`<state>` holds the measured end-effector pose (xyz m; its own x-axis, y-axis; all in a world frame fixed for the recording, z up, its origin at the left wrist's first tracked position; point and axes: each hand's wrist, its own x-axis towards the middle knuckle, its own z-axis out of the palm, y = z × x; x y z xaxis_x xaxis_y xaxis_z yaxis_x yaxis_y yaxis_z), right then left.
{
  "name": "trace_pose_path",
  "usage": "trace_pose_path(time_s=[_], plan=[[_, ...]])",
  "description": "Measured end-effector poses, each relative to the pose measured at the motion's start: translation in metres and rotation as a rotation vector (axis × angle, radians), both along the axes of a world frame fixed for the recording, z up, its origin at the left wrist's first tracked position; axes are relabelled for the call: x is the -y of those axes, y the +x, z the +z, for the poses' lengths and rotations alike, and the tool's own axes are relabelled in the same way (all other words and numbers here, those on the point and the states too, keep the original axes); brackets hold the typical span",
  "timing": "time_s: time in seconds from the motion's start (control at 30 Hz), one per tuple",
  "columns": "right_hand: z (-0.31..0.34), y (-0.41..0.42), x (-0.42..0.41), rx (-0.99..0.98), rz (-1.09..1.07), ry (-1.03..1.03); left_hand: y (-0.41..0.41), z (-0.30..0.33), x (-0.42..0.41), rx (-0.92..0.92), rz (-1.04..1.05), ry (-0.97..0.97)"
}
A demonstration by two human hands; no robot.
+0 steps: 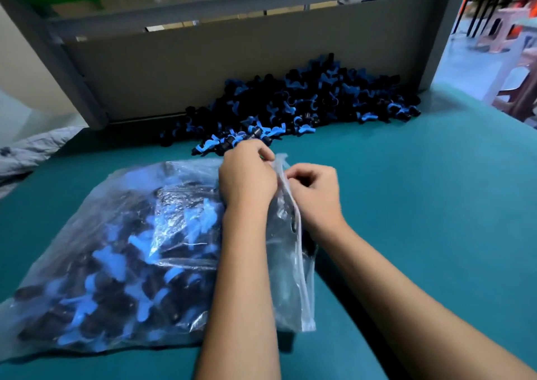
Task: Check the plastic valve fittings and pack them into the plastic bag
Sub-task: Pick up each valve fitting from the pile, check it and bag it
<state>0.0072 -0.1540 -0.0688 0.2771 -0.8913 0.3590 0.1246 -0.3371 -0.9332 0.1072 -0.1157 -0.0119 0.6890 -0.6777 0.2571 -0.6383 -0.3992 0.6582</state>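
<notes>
A clear plastic bag [116,249] lies on the teal table [406,220], stuffed with black valve fittings that have blue handles. Its zip edge [299,251] runs along the right side, from the far corner toward me. My left hand [247,176] pinches the far end of that edge with curled fingers. My right hand [315,190] pinches the zip strip just to the right of it. A large loose pile of the same black and blue fittings [290,109] lies behind the bag, against the back board.
A grey board [203,68] in a metal frame walls off the back of the table. Crumpled grey plastic [32,150] lies off the table's left edge. Stools and a table stand on the floor at the far right [511,60].
</notes>
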Motion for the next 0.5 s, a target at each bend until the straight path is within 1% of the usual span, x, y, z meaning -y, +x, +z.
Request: trace_pose_path(time_s=[0.07, 0.13, 0.17, 0.2, 0.27, 0.4, 0.43, 0.5], plan=[[0.001, 0.000, 0.015, -0.015, -0.170, 0.071, -0.004, -0.007, -0.001, 0.057, -0.016, 0.146], [0.006, 0.006, 0.033, -0.094, -0.280, 0.072, -0.008, -0.013, -0.002, 0.097, -0.023, 0.197], [0.008, 0.010, 0.043, -0.158, -0.296, 0.037, -0.010, -0.014, -0.002, 0.109, -0.024, 0.195], [0.012, 0.016, 0.051, -0.248, -0.284, -0.017, -0.009, -0.015, -0.002, 0.112, -0.024, 0.188], [0.015, 0.030, 0.069, -0.502, -0.214, -0.188, -0.006, -0.016, -0.001, 0.098, -0.024, 0.172], [0.012, 0.062, 0.103, -1.058, 0.039, -0.524, -0.003, -0.016, 0.000, 0.074, -0.029, 0.165], [0.012, 0.069, 0.110, -1.157, 0.078, -0.578, -0.002, -0.016, 0.000, 0.070, -0.031, 0.162], [0.013, 0.079, 0.124, -1.260, 0.115, -0.645, -0.001, -0.017, 0.000, 0.063, -0.034, 0.158]])
